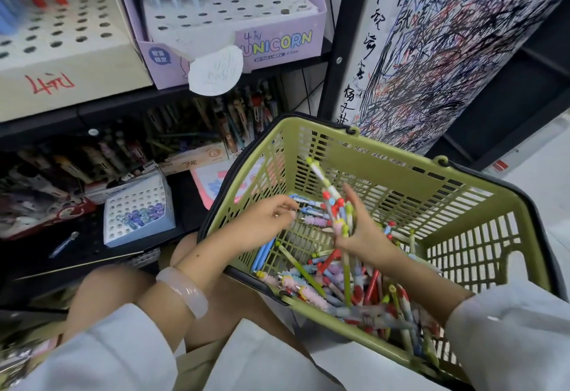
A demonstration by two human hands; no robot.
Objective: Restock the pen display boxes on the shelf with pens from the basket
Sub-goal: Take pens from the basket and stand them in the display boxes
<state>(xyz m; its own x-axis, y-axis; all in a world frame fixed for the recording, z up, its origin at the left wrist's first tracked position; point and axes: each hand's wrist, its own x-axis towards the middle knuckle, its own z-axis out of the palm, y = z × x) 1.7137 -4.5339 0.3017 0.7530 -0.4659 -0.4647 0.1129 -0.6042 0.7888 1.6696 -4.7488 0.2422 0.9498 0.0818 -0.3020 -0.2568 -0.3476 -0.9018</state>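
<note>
A green plastic basket (401, 156) rests tilted on my lap, and a heap of coloured pens (354, 285) lies in its lower corner. Over the basket, my right hand (364, 236) grips a bundle of several pens (334, 202) that stick up past its fingers. My left hand (265, 221) reaches in from the left and pinches a blue pen (305, 205) beside that bundle. On the shelf above, the purple UNICORN display box (277, 45) holds pastel pens at its back, with many holes bare. A cream display box (71, 60) with red and blue pens stands to its left.
On the lower shelf sits a small blue box (137, 211) of holes with a few purple-topped pens, and dark racks of pens (185, 134) stand behind it. A loose pen (64, 244) lies at its left. A scribbled-on test panel (447, 51) rises at the right.
</note>
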